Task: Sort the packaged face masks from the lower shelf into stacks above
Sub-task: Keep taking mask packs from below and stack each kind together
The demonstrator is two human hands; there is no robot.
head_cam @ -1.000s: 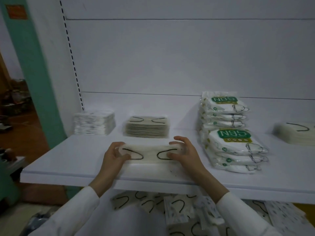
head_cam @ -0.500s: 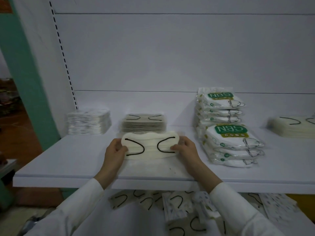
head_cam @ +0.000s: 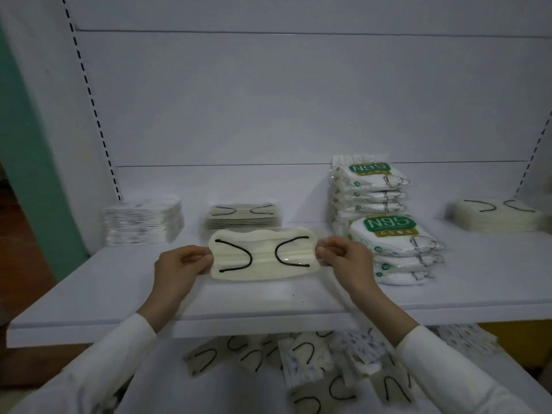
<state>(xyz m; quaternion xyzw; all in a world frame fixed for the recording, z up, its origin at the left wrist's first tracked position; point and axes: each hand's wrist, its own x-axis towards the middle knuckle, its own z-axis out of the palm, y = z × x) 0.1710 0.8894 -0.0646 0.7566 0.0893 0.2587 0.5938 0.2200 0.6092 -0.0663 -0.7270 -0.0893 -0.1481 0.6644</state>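
A cream packaged face mask [head_cam: 263, 254] with black ear loops hangs a little above the upper shelf [head_cam: 119, 288], tilted to face me. My left hand [head_cam: 179, 264] pinches its left edge and my right hand [head_cam: 343, 258] pinches its right edge. Just behind it lies a stack of beige masks [head_cam: 243, 219] with black loops. A stack of patterned white packs [head_cam: 143, 221] sits at the far left. Loose masks [head_cam: 313, 363] lie jumbled on the lower shelf beneath my arms.
Two piles of N95 packs [head_cam: 388, 234] stand right of centre on the upper shelf. A stack of cream masks [head_cam: 495, 215] lies at the far right. A green pillar [head_cam: 33, 174] borders the shelf on the left.
Both hands have lifted the cream mask off the shelf and tipped it up to face me, shifting from its top surface to pinching its two side edges.
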